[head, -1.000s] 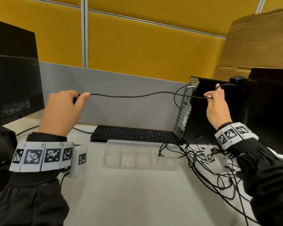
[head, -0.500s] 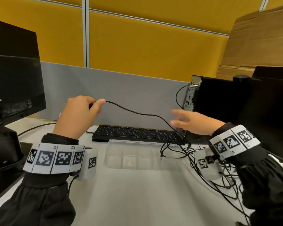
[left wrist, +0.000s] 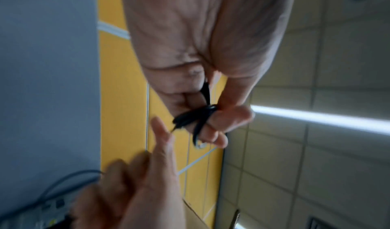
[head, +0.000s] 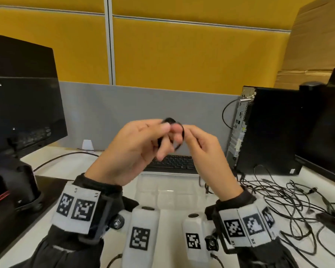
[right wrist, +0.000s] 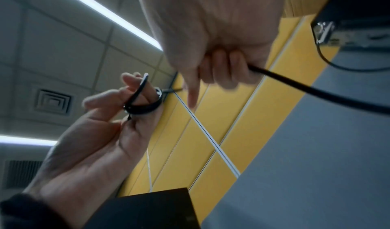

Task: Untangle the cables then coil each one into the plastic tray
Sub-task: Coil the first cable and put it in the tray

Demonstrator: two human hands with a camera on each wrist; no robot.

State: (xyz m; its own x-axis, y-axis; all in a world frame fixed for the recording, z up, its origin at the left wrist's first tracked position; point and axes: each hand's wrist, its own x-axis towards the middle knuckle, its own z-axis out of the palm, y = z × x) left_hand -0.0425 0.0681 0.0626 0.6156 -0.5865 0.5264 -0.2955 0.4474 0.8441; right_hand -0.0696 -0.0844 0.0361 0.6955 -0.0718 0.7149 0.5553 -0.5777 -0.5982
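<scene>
Both hands are raised together above the clear plastic tray (head: 162, 192). My left hand (head: 163, 135) holds a thin black cable (head: 175, 123) wound in small loops round its fingers; in the left wrist view the cable loops (left wrist: 197, 118) sit near the fingertips. My right hand (head: 185, 135) is just to its right, and in the right wrist view its fingers (right wrist: 223, 70) curl round the black cable (right wrist: 316, 91), with the index finger pointing out. A tangle of black cables (head: 282, 202) lies on the desk to the right of the tray.
A black keyboard (head: 174, 164) lies behind the tray. A PC tower (head: 269, 130) and a monitor (head: 329, 136) stand on the right. Another monitor (head: 21, 105) and a black device (head: 8, 182) stand on the left, with a grey and yellow partition behind.
The hands were wide apart with the cable stretched between them, then the right hand let go. Now they meet, the cable is looped round the left fingers and the right hand grips it again.
</scene>
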